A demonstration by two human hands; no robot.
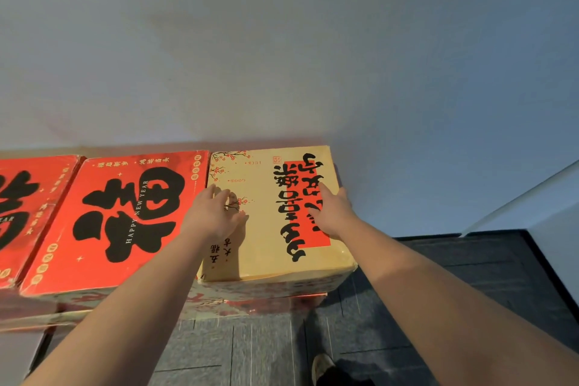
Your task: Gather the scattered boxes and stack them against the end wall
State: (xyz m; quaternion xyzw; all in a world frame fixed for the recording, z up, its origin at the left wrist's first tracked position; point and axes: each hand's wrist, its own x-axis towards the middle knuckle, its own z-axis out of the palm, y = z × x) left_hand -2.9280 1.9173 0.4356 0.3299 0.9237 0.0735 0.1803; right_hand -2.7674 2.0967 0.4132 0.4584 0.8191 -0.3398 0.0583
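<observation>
floor: dark grey carpet tiles [269, 351] run up to the foot of the stack; a shoe [322, 367] shows at the bottom edge, just short of the boxes.
lower boxes: under the top row lie patterned red-and-cream boxes [250, 304], their front faces a little out of line with the layer above.
left hand: the left hand [216, 213] lies flat on the yellow box's near-left part, fingers straight and spread, holding nothing.
right hand: the right hand [332, 213] rests on the box's right side over the red panel, fingers stretched forward and pressing, curled round nothing.
yellow box: the yellow box [266, 260] tops the right end of the stack, its far edge at or almost at the wall, its left side touching the red box [103, 229].
further red box: another red box [22, 213] continues the row at the left edge.
end wall: the pale end wall [282, 56] rises right behind the row.
side wall: a white side wall [532, 197] juts in at the right.
step, as i judge it: seating and squaring the yellow box against the wall.
risk: the box's near right corner seems to overhang the layer below; a hard or lopsided push could twist it, open a gap to the red box, or tip it off the open right end.
risk two: the uneven layers underneath could shift under downward pressure.
</observation>
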